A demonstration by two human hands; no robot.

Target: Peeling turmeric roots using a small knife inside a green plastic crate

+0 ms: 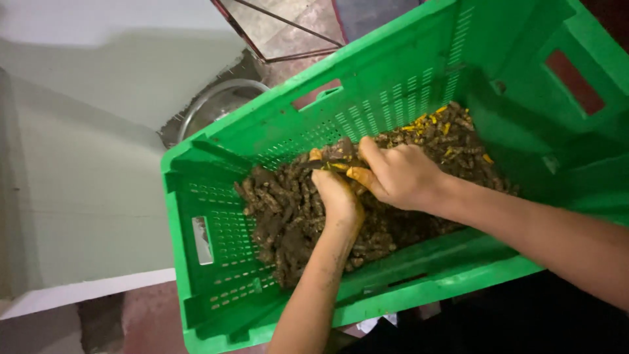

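Working low inside a green plastic crate (216, 262), both hands meet over a heap of muddy brown turmeric roots (288, 216) that fills the crate's floor. The left hand (339, 196) comes up from below with its fingers (316, 157) curled and pressed together around one root (334, 156), gripping it at the top of the pile so that its end is offered to the other hand. The right hand (401, 176) reaches in from the right side, its fingers (367, 149) bent down and pinching the same root from above; the two grips so close together look suited to snapping or rubbing the piece, though the exact contact is partly hidden. Orange stain on the fingertips matches the bright broken bits (432, 124) lying toward the far right of the heap, well apart from the darker, soil-caked roots at the near left. The crate sits tilted, its slotted walls keeping the heap banked in one spot. A round metal basin (209, 108) stands just beyond the crate's far wall, on a pale floor (85, 196).
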